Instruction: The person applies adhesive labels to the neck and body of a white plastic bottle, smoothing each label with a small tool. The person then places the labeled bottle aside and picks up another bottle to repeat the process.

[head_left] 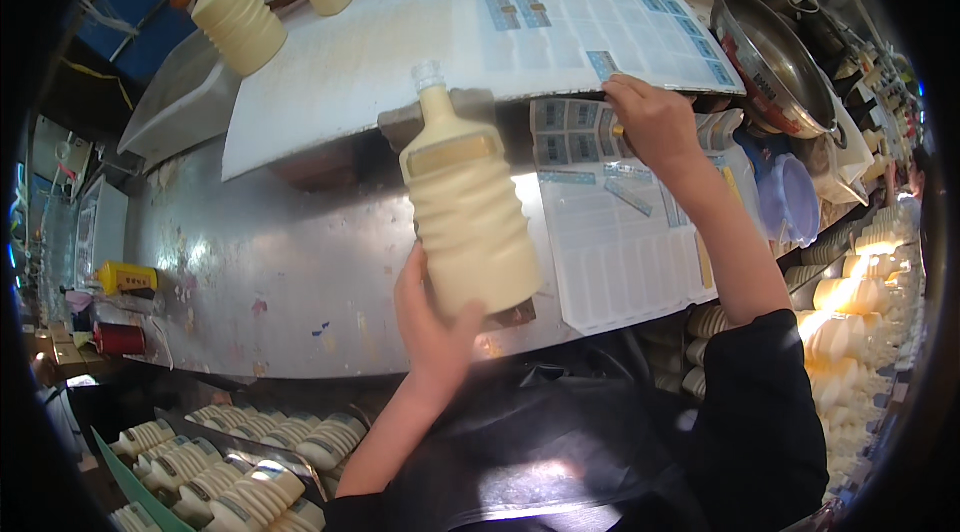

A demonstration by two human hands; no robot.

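My left hand (432, 327) is closed round the lower end of a cream ribbed plastic bottle (470, 217). The bottle leans over the metal bench, its clear threaded neck pointing away from me and a tan band round its shoulder. Up and to the right, my right hand (655, 127) pinches a small blue-grey label (602, 63) between thumb and fingertips. It is at the near edge of a raised white board, where a label sheet (590, 27) lies partly bare. Below my right wrist, another label sheet (625, 267) rests on the bench with several loose strips on it.
Two cream bottles (237, 22) stand at the far left beside a white tray (180, 102). A wide metal pan (775, 52) and a lilac basin (788, 197) sit at the right. Crates of bottles (240, 492) flank me. A yellow container (128, 278) lies on the left.
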